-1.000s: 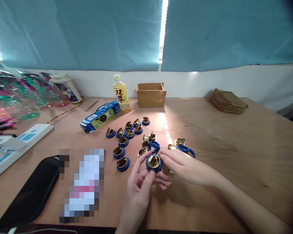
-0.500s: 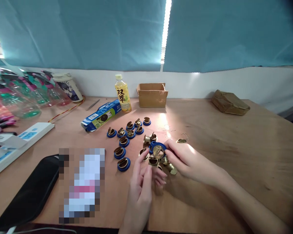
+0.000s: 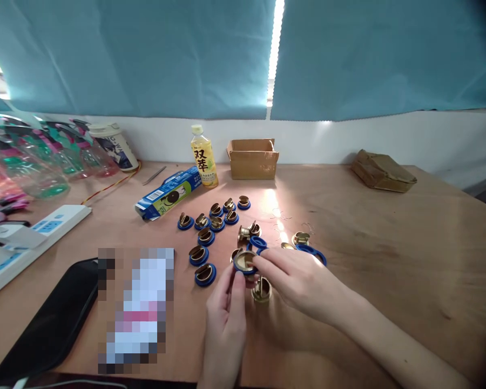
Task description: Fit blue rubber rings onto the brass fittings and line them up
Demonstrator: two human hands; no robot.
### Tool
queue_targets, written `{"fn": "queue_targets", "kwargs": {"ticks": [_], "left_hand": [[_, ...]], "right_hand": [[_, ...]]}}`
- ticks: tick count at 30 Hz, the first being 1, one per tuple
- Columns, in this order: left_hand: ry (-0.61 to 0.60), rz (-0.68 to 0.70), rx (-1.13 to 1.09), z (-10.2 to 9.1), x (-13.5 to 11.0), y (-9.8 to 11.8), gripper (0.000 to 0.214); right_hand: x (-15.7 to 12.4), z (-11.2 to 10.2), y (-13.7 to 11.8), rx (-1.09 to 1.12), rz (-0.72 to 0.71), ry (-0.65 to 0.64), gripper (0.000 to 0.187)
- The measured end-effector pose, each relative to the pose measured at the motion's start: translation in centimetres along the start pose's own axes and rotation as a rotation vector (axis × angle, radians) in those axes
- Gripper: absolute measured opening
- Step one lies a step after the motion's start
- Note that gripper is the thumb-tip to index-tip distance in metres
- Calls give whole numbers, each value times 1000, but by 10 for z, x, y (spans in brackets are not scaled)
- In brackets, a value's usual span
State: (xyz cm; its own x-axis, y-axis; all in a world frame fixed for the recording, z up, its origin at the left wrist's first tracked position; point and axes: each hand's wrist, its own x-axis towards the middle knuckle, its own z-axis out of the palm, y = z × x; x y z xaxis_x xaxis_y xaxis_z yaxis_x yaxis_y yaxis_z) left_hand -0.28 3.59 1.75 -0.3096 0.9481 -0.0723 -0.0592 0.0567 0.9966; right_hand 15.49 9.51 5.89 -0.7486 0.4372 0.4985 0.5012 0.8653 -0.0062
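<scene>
My left hand (image 3: 227,313) is closed on a round brass flap fitting (image 3: 243,261) with a blue ring around its rim, tilted with its face up. The fingers of my right hand (image 3: 295,275) press together at the right side of the same fitting; their tips are partly hidden. Under and behind my hands lie loose brass fittings, among them one (image 3: 261,292) just below my right fingers and one (image 3: 245,233) on its side. A loose blue ring (image 3: 258,242) lies behind the held fitting, and another blue ring (image 3: 318,254) shows past my right hand.
Several blue-ringed brass fittings (image 3: 205,274) stand on the table to the left. Behind them are a blue box (image 3: 170,193), a drink bottle (image 3: 204,159) and an open carton (image 3: 253,165). A black pouch (image 3: 52,319), a power strip (image 3: 36,232) and spray bottles (image 3: 44,173) occupy the left.
My left hand has closed on a ringed brass fitting, which is now nearer to it. My right hand has moved left and down, and loose blue rings now show behind it.
</scene>
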Motion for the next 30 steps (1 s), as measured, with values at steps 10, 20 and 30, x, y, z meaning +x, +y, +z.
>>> {"fn": "queue_targets", "kwargs": {"ticks": [10,20,30], "left_hand": [[39,-40,-261,3,-5,16,47],[-96,-67,-263,3,2,4,53],[-48,-88,-282,13,-5,15,49]], "right_hand": [[-2,8,-8,140,-125,112,25],[-13,-3,78,231,756,20,21],[8,32,116,312,848,-296,19]]}}
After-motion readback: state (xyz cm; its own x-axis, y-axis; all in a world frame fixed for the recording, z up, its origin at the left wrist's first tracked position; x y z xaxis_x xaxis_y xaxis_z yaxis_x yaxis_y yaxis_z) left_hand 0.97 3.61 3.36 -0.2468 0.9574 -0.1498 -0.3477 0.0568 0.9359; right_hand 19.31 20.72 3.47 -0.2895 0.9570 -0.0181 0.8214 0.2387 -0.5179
